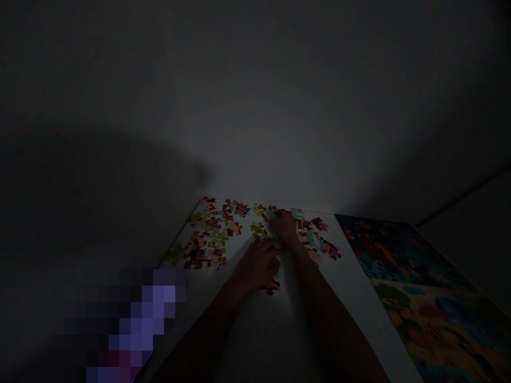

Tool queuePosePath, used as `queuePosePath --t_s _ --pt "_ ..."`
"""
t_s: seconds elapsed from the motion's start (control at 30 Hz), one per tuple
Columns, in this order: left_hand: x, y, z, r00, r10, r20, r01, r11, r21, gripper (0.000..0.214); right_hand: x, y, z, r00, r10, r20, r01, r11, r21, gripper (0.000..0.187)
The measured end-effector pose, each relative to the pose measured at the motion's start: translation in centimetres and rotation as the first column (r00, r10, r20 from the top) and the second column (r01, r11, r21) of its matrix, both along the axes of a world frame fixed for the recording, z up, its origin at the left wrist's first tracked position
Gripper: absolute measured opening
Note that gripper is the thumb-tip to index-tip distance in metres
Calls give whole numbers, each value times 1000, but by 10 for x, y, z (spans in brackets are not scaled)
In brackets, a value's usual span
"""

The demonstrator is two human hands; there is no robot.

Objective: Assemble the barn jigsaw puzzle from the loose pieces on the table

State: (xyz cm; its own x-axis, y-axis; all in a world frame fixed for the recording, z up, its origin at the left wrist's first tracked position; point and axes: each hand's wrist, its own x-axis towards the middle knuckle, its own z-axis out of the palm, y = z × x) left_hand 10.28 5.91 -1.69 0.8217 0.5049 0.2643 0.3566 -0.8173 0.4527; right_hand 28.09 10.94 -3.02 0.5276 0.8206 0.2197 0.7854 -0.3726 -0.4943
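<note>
Well, at the far left of this dim view, a blurred purple patch [143,319] covers the lower corner, and just beside it a white table [351,271] runs out toward a bare wall [255,133]. Left of centre, a loose spread of jigsaw pieces [209,234] in red, yellow and green lies well apart from both hands.

Next comes the left hand [255,266], nearer the camera, its forearm slanting up and to the right. Its fingers curl down toward the right hand, and a small orange piece [273,286] lies just below them. The right hand [284,224] sits farther out, its forearm slanting up and to the left, so the two arms close in on one spot. A pale piece [276,244] shows between the hands, and a pale green piece [269,214] lies at the right hand's fingers [281,215]. Neither hand lies flat, but it is too dark to tell whether either one grips anything. A green piece [257,230] lies just left of the right hand. Past it spreads a second scatter of pieces [319,239]. At the far right, a colourful printed picture [423,298] lies along the table's edge.
</note>
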Motion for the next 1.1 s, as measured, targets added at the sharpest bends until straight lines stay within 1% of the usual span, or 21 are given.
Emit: queuePosePath --t_s 0.13,0.27,0.47,0.57,0.67,0.77,0.87,0.97,1.1 --pt "-1 1 -2 1000 -4 9 4 1000 0 32 5 -1 1 998 66 13 -66 998 -19 45" --pt "-1 1 -3 1000 -6 5 6 1000 2 33 6 -2 0 997 73 36 -72 997 -32 51" --pt "-1 1 -4 1000 -10 8 10 1000 8 35 7 -2 -3 995 95 11 -95 995 8 52" --pt "-1 1 -3 1000 -10 22 10 1000 6 35 10 -2 -4 995 98 -31 -96 993 70 50" --pt "-1 1 -3 1000 -8 22 8 1000 4 35 13 -3 -7 980 155 -127 -136 980 147 48" --pt "-1 1 -3 1000 -8 19 8 1000 9 35 15 -4 -10 943 220 -247 -169 963 212 46" --pt "-1 1 -4 1000 -8 25 8 1000 16 33 17 -5 -13 902 269 -337 -169 939 298 44" --pt "-1 2 -5 1000 -9 27 9 1000 14 32 18 -5 -14 856 322 -404 -162 909 384 41" --pt "-2 3 -6 1000 -16 21 15 1000 8 32 18 -5 -9 810 359 -463 -143 887 438 36"
